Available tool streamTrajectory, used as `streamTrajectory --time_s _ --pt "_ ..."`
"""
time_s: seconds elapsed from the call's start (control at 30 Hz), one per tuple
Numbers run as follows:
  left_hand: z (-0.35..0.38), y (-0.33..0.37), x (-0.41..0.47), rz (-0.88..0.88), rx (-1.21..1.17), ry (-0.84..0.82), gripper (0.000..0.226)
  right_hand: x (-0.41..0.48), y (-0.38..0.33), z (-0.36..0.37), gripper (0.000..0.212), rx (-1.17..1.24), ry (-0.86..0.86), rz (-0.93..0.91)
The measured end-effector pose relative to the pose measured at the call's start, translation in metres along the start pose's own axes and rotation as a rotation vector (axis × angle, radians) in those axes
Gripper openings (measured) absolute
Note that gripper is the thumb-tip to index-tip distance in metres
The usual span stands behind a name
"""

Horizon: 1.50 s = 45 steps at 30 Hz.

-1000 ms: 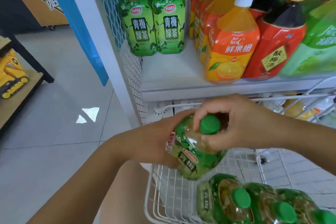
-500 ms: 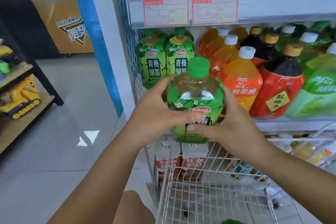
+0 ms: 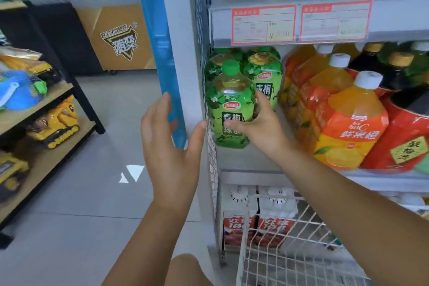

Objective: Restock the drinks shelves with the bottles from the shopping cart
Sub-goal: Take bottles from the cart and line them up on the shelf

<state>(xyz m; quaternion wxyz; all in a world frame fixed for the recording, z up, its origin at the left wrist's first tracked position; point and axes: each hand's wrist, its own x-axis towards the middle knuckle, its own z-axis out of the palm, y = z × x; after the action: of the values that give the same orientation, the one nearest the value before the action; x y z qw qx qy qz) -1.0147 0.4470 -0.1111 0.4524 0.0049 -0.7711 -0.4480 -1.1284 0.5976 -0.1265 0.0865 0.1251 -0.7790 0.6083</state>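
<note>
The right hand (image 3: 260, 123) grasps the green bottle (image 3: 231, 109) from its right side, fingers laid across the label and thumb up along the flank. The bottle stands upright, cap on top, at the far left of the shelf (image 3: 243, 158), right against the mesh side wall and just in front of two matching bottles. The left hand (image 3: 171, 146) hangs released and empty outside the shelf's post, palm turned toward the bottle, not touching it. The right hand is therefore the nearer one; likely only a push straight back remains. The cart (image 3: 290, 251) waits below.
</note>
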Motion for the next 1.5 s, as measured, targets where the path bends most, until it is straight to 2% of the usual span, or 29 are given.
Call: streamTrajectory --time_s 0.07,0.13,0.23,0.5,0.67,0.77,0.9,0.97,1.03,1.1,1.13,1.23,1.3,1.33,1.4,1.5 --pt "0.005 -0.006 0.001 -0.058 0.007 -0.066 0.066 0.011 0.006 0.008 0.092 0.001 0.003 0.035" --pt "0.012 -0.011 -0.001 -0.106 0.023 -0.116 0.065 0.02 0.01 0.015 0.088 -0.032 0.018 0.053" --pt "0.021 -0.015 -0.006 -0.126 -0.007 -0.057 0.061 0.027 0.018 0.024 0.092 -0.076 0.073 0.031" --pt "0.031 -0.021 -0.01 -0.121 -0.042 0.011 0.059 0.028 0.019 0.028 0.093 -0.131 0.04 0.029" --pt "0.026 -0.014 -0.01 -0.146 -0.127 -0.046 0.059 0.022 0.009 0.016 0.095 -0.21 -0.095 0.099" --pt "0.019 -0.017 -0.01 -0.15 -0.153 -0.115 0.057 -0.001 0.0 -0.018 0.081 -0.38 -0.17 0.081" --pt "0.012 -0.011 -0.041 -0.125 -0.05 0.062 0.041 -0.059 -0.012 -0.081 0.043 -0.476 -0.289 0.021" --pt "0.012 0.001 -0.066 -0.043 -0.078 0.047 0.037 -0.095 -0.015 -0.114 0.03 -0.579 -0.435 0.039" --pt "0.018 0.016 -0.085 -0.01 -0.124 -0.195 0.033 -0.129 -0.017 -0.141 0.035 -0.741 -0.665 0.115" --pt "0.029 0.032 -0.099 -0.011 -0.167 -0.567 0.031 -0.159 -0.016 -0.159 0.053 -0.89 -0.922 0.197" --pt "0.036 0.038 -0.104 0.005 -0.175 -0.752 0.032 -0.172 -0.016 -0.164 0.055 -0.93 -1.008 0.231" --pt "0.059 0.048 -0.121 0.161 -0.138 -1.154 0.035 -0.205 -0.015 -0.166 0.057 -0.921 -1.156 0.333" --pt "0.07 0.049 -0.131 0.112 -0.128 -1.335 0.037 -0.223 -0.011 -0.159 0.062 -0.951 -1.244 0.352" --pt "0.072 0.049 -0.135 0.045 -0.13 -1.407 0.038 -0.231 -0.009 -0.153 0.065 -0.972 -1.259 0.328" --pt "0.076 0.046 -0.142 -0.081 -0.135 -1.516 0.039 -0.245 0.0 -0.144 0.059 -0.978 -1.211 0.286" --pt "0.076 0.039 -0.143 -0.213 -0.111 -1.708 0.054 -0.248 0.011 -0.143 0.04 -0.888 -1.018 0.275"
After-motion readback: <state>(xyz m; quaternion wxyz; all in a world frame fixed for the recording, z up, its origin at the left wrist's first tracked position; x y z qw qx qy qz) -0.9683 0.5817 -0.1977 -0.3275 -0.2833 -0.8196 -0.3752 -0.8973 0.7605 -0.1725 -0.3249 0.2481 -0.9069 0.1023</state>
